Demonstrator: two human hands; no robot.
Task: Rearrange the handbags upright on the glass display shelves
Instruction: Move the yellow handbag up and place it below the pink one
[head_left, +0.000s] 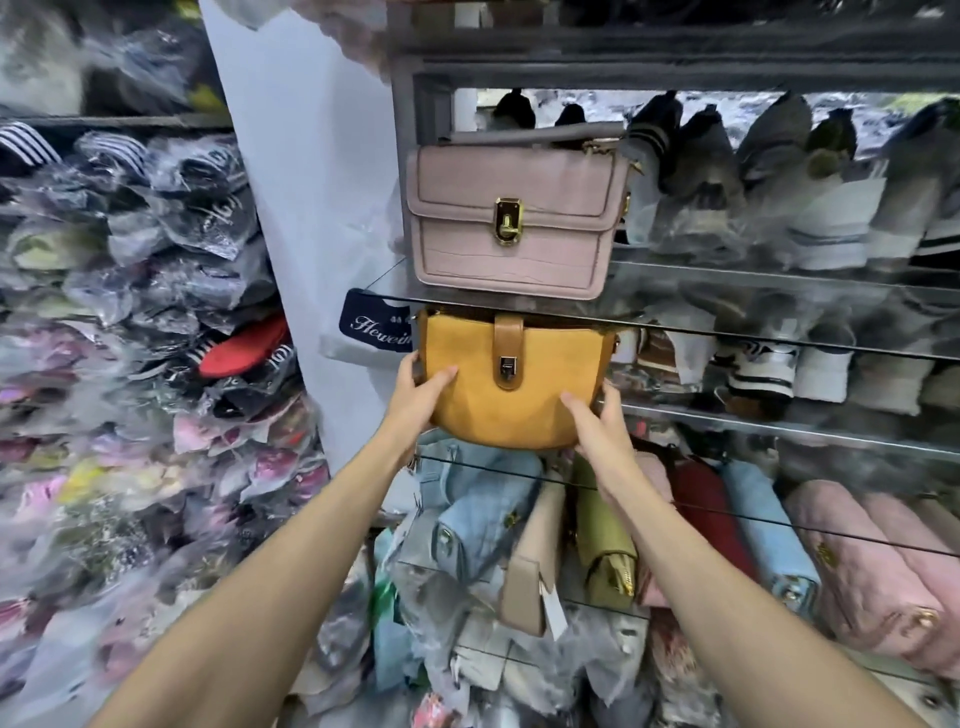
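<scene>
Both hands are holding the mustard-yellow handbag (511, 387), upright, w/ its brown strap and metal clasp facing the camera. Left hand (418, 392) is gripping the bag's left side: thumb across the front, other fingers wrapping behind the edge. Right hand (597, 423) is gripping the lower right corner, thumb on the front, fingers curling round the side. The bag's rounded bottom is sitting at the front edge of a glass shelf (779, 428); can't tell if it's resting fully on the glass or being carried.

Directly above the yellow bag, on the next glass shelf up (753, 275), a pink crocodile-texture handbag (514, 218) w/ a gold clasp is standing upright. Just left of the yellow bag's top, a dark blue label (374, 319) is showing. Right of the yellow bag, packaged socks (763, 364) are filling the shelf. Below the yellow bag, more handbags are lying on their sides, incl. a light blue bag (467, 514), an olive-green bag (605, 540) and a quilted pink bag (862, 566). Far left of the yellow bag, plastic-wrapped goods (130, 312) are piling up.
</scene>
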